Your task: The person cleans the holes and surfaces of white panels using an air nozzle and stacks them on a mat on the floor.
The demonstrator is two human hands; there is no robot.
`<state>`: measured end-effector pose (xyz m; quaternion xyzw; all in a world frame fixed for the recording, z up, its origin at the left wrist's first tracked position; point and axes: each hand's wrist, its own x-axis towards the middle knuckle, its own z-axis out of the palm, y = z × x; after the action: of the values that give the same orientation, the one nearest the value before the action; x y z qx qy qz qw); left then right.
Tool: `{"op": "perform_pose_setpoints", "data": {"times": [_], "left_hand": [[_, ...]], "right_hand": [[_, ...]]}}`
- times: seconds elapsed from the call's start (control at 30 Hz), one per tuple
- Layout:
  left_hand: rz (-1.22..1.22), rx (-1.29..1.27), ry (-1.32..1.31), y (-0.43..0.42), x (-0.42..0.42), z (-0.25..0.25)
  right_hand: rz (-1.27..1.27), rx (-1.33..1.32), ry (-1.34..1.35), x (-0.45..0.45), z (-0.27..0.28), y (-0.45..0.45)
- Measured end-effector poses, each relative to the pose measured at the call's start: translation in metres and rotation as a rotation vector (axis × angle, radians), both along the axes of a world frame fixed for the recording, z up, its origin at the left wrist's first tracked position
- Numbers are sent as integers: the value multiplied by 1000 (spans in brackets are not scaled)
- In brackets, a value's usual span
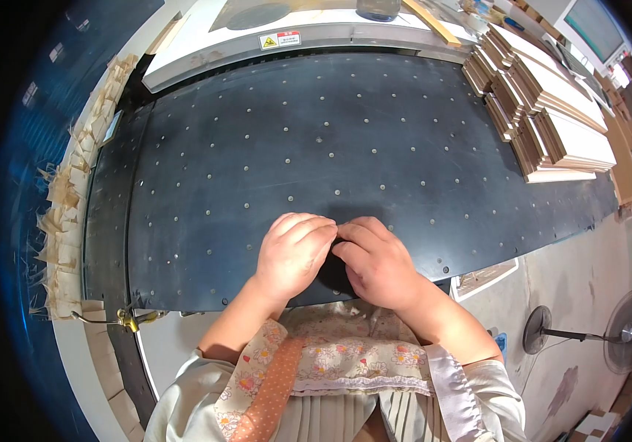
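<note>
My left hand (pixel 297 249) and my right hand (pixel 376 259) meet fingertip to fingertip over the near edge of a dark table (pixel 271 177) dotted with small metal studs. Both hands are closed, fingers curled and pinched together. Whatever sits between the fingertips, if anything, is hidden or too small to make out. Below the wrists is a floral apron (pixel 360 361) with an orange dotted strap.
Stacks of white-faced boards (pixel 544 110) stand on the table's right side. A machine beam (pixel 316 38) with a warning label crosses the back. Tape pieces (pixel 65 221) line the left edge. A brass valve (pixel 128 319) juts at front left; a fan (pixel 588 331) is at right.
</note>
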<state>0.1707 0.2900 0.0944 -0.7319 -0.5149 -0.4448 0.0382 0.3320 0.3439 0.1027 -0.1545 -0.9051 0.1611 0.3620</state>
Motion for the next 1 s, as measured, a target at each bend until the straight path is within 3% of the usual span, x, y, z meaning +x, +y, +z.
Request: {"op": "perform_pose_setpoints", "data": {"times": [0.4, 0.63, 1.0], "left_hand": [[-118, -115, 235, -5, -1, -2], [-78, -43, 244, -7, -4, 3], [45, -49, -420, -10, -15, -10]], "right_hand": [[10, -268, -143, 11, -4, -13], [46, -320, -168, 8, -6, -20], [168, -216, 83, 9, -2, -9]]}}
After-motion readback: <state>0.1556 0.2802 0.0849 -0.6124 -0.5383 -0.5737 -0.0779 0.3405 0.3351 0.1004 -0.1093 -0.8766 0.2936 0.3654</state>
